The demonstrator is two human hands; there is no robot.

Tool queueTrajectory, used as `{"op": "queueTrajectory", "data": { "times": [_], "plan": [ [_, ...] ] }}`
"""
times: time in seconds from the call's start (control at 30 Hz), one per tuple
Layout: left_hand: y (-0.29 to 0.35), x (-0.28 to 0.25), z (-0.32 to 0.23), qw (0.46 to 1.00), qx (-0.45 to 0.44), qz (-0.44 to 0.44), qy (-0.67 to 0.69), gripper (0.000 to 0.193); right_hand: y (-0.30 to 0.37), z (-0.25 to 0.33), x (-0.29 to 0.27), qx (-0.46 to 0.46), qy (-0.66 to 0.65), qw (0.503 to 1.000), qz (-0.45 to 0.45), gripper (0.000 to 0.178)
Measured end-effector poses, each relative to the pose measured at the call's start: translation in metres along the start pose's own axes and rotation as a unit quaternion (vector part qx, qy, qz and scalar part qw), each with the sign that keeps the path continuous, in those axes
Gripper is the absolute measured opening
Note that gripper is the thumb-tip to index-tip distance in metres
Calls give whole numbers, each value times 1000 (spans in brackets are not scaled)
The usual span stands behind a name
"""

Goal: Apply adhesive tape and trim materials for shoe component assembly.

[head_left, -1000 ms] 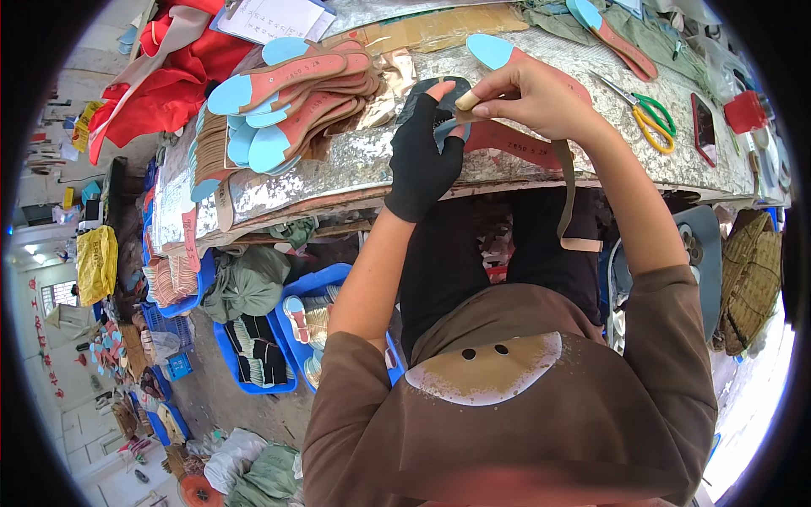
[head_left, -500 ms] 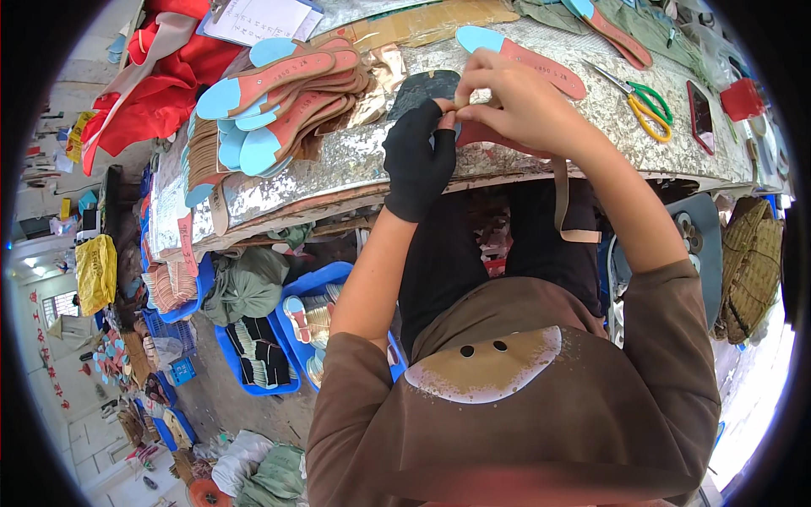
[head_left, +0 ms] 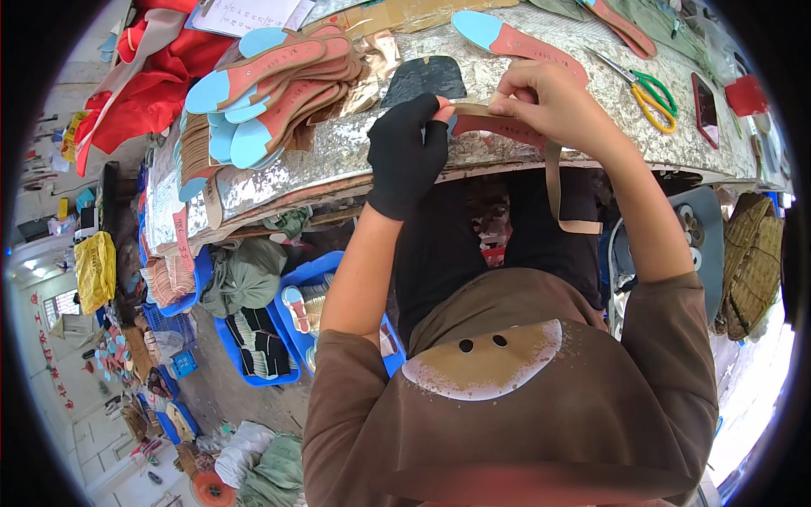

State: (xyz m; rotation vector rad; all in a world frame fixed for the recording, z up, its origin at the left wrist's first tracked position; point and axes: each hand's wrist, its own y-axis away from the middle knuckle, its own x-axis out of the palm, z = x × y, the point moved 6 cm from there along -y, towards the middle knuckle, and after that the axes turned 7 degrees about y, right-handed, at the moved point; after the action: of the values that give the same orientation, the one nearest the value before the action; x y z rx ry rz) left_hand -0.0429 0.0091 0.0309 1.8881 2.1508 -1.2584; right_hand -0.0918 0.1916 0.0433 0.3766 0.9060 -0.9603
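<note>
A narrow beige strip (head_left: pixel 470 110) stretches between my two hands along the edge of a red and blue insole (head_left: pixel 500 126) at the front of the worktable. My left hand (head_left: pixel 409 154), in a black fingerless glove, pinches the strip's left end between thumb and finger. My bare right hand (head_left: pixel 541 103) grips the strip farther right, thumb against fingers. From there its tail hangs over the table edge toward my lap. My hands partly hide the insole. Just beyond them lies a dark rounded piece (head_left: pixel 425 81), and behind it another insole (head_left: pixel 517 44).
A pile of insoles (head_left: pixel 269 93) stands on the worktable (head_left: pixel 279 188) at the left, beside red cloth (head_left: pixel 139 80). To the right lie scissors (head_left: pixel 638 89) with green and yellow handles, a phone (head_left: pixel 704 110) and a red container (head_left: pixel 744 96). Blue bins (head_left: pixel 256 345) stand below left.
My hands, close together before, have moved apart, with the left shifting left and the right moving right. The strip now shows stretched between them, and more of the insole below is visible.
</note>
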Motion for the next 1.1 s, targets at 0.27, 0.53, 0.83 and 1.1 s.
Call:
{"op": "queueTrajectory", "data": {
  "times": [0.27, 0.53, 0.83, 1.1],
  "plan": [
    [-29, 26, -19, 976, 129, 171, -43, 9, 13, 42, 2, -78, 246, 953, -157, 9],
    [-26, 33, -22, 962, 144, 192, -128, 13, 40, 26, -6, -54, 279, 950, -127, 8],
    [-23, 57, -37, 953, 183, 221, -95, 18, 53, 15, -13, -131, 300, 937, -125, 12],
    [-25, 67, -59, 941, 198, 248, -116, 12, 71, -8, -19, -103, 264, 947, -154, 11]
  ]
}}
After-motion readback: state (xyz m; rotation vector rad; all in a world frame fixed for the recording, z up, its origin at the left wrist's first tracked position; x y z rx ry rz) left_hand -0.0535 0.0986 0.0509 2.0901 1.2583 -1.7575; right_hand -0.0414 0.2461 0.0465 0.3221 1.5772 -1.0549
